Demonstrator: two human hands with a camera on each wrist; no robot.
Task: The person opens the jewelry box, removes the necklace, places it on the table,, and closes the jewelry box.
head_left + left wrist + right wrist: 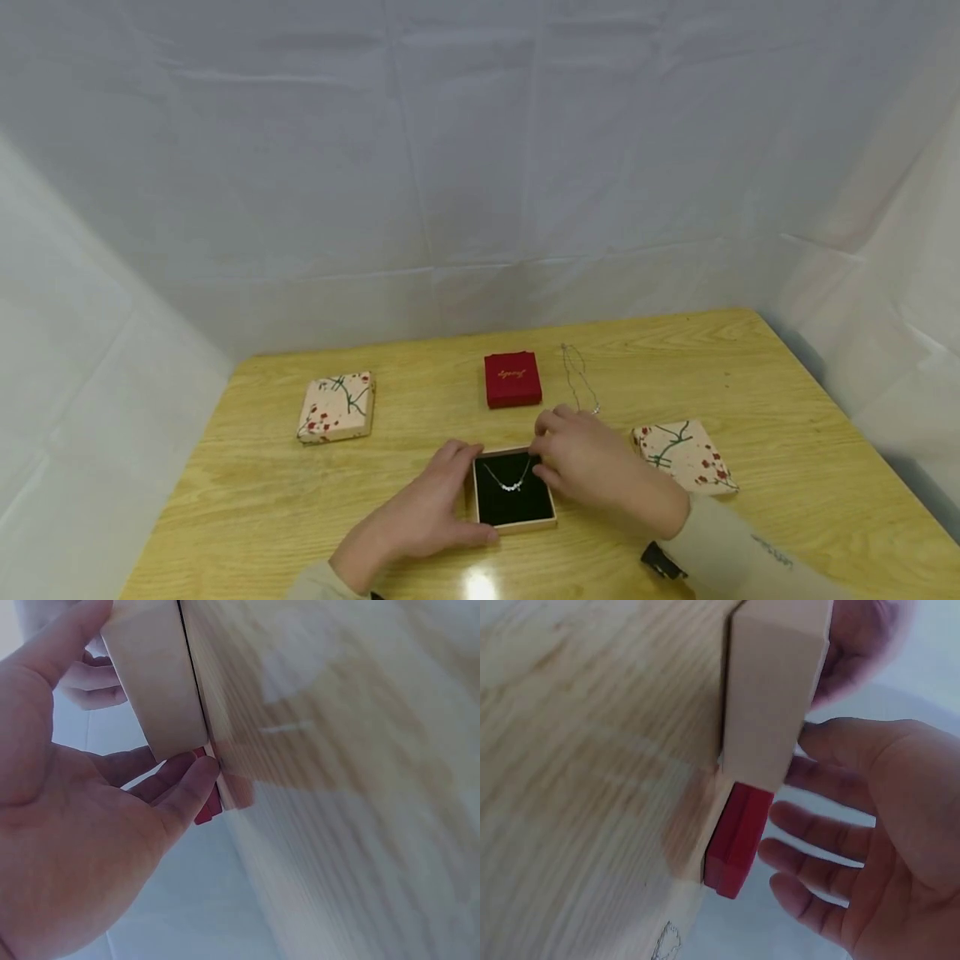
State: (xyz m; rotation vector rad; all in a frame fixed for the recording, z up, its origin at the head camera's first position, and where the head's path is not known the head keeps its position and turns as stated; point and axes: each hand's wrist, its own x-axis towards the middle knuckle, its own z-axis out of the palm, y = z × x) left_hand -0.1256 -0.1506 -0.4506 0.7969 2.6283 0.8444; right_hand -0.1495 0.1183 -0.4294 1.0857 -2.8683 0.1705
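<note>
An uncovered jewelry box (517, 527) with a black pad (513, 508) stands on the table. Across the pad lies a silver necklace (512, 487), its small pendants hanging at the middle of a curved chain. My left hand (427, 512) grips the box's left side, thumb at the near corner and fingers at the far one. Over the far right corner, my right hand (588, 458) has thumb and index finger by the chain's right end. Those two tips go behind the box wall (769, 697) in the right wrist view, so I cannot tell whether they pinch the chain; the other fingers extend loosely.
Behind the box sits a red jewelry box (513, 380) with gold lettering. A second silver necklace (577, 375) lies to its right. Floral box pieces rest at left (336, 408) and right (686, 457), the latter beside my right forearm. White cloth (480, 167) hangs behind the table.
</note>
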